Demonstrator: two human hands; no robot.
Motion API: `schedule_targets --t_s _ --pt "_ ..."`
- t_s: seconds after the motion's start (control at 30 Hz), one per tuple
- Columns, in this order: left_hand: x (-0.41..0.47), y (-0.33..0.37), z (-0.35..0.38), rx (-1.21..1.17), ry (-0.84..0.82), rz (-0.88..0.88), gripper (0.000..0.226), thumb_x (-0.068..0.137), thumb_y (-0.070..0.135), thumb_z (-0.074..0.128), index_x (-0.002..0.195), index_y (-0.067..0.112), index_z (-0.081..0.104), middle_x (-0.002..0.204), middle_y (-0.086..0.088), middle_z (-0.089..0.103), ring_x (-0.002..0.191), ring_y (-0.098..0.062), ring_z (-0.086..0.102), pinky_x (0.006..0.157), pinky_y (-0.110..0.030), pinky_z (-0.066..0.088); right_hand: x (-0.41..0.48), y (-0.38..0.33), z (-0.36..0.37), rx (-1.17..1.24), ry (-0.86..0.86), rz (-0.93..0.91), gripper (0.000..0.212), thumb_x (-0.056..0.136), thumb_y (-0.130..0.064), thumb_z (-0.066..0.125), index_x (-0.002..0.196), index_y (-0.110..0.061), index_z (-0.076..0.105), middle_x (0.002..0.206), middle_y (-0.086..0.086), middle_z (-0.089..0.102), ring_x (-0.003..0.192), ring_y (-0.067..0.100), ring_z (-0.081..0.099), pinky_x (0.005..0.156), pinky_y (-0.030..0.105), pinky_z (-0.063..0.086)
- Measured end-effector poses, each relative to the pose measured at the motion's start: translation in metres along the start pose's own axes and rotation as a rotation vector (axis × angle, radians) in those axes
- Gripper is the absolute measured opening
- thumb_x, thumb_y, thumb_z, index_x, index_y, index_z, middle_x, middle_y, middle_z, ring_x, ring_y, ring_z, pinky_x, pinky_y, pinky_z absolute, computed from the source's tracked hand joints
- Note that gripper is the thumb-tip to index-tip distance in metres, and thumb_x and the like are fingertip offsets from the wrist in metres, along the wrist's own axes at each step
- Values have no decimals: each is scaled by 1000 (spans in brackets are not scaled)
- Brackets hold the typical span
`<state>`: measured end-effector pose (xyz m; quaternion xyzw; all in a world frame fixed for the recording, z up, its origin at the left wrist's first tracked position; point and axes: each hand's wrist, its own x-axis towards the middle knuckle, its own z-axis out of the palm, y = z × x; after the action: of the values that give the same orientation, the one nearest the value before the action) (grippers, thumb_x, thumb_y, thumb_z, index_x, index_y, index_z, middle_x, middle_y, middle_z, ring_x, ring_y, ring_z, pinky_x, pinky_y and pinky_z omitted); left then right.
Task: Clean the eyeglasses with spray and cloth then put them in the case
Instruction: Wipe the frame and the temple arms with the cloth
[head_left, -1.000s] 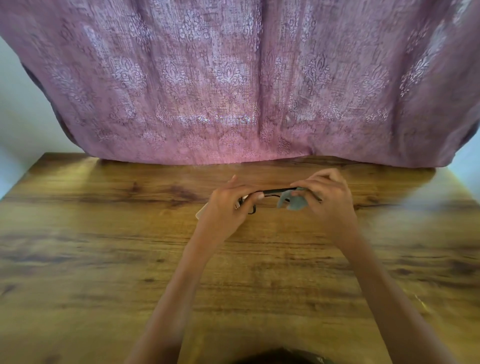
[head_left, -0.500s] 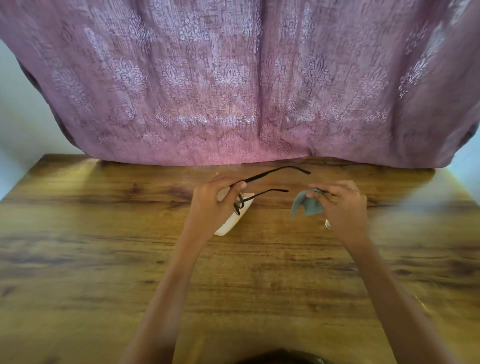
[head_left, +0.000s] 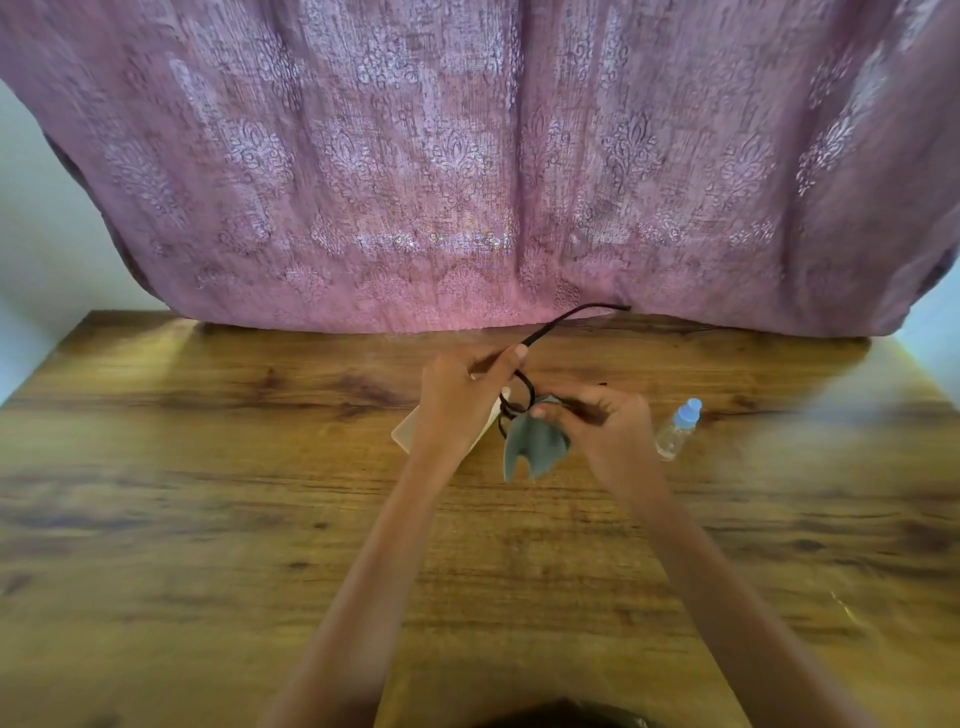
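Hands near the table's (head_left: 208, 519) far edge.
Left hand (head_left: 457, 395) grips the glasses (head_left: 519, 397); right hand (head_left: 608, 423) pinches the cloth (head_left: 535, 447), maybe on a lens.

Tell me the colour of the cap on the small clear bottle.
The cap is light blue, on the small clear plastic bottle; head view shows it.

Both forearms bare, converging from near edge toward mid-tabletop, left hand (head_left: 457, 397) curled, gripping eyeglasses (head_left: 543, 332), right hand (head_left: 610, 423) just beside it, fingertips pinching cloth (head_left: 535, 441)
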<state>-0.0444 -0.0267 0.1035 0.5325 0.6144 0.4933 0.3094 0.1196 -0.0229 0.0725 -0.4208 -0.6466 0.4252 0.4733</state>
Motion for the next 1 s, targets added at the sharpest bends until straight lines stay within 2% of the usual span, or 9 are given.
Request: schedule_targets --t_s 0.13,0.23,0.37,0.47,0.53,0.57,0.63,0.83,1.0 --pt "-2 2 4 -48 2 10 22 86 38 66 79 21 77 72 7 74 74 -17 71 77 -44 55 -1 0 4 11 10 -3 17 80 -14 78 89 -29 77 85 -12 76 80 7 73 69 24 58" --pt "-2 1 3 -65 -35 11 26 86 45 64 79 23 76 74 5 75 78 -27 70 80 -50 53 -2 1 4 14 31 13 14 79 -15 78 92 -21 78 87 -10 77 83 9 73 71 24 59" --pt "-2 -9 -6 -52 -155 5 27 89 49 58 87 29 76 83 -2 75 82 -15 69 76 -33 49 1 -2 1 156 67 116 16 77 -18 80 92 -16 78 87 -3 77 85 12 73 72 22 57" --pt "-5 -21 -11 -18 -231 -40 37 91 42 56 94 10 74 87 -14 71 80 -18 63 78 -38 47 5 -5 -3 255 117 159 15 78 -14 78 92 -10 77 86 2 77 81 13 71 66 20 54" --pt "-9 -30 -16 2 -297 -74 34 93 37 55 101 10 74 86 1 72 81 -5 62 81 -25 47 8 -6 -7 314 156 208 18 78 -16 78 94 -6 76 88 8 76 80 14 69 63 22 53" --pt "-13 -33 -18 3 -335 -77 29 94 33 55 106 13 73 85 12 70 80 8 61 76 -10 45 9 -7 -9 345 171 232 22 77 -17 78 94 -6 76 88 9 75 80 14 68 63 23 52" --pt "-17 -37 -21 -4 -396 -56 25 97 24 54 112 13 71 88 21 67 78 19 57 69 0 38 11 -8 -14 425 186 274 23 73 -20 77 92 -6 75 86 7 74 77 14 67 62 23 52" --pt "-19 -38 -18 -82 -487 5 22 91 5 60 110 7 70 110 -4 71 101 -3 62 90 -13 44 17 -6 -21 580 205 366 10 86 -8 68 94 -4 72 76 -3 75 69 7 68 57 17 51" --pt "-15 -41 -13 -127 -421 -57 16 84 9 69 89 23 74 87 11 73 88 4 62 81 -11 45 19 1 -23 614 230 398 8 87 -6 65 91 -8 71 77 -2 75 71 8 70 60 19 55"
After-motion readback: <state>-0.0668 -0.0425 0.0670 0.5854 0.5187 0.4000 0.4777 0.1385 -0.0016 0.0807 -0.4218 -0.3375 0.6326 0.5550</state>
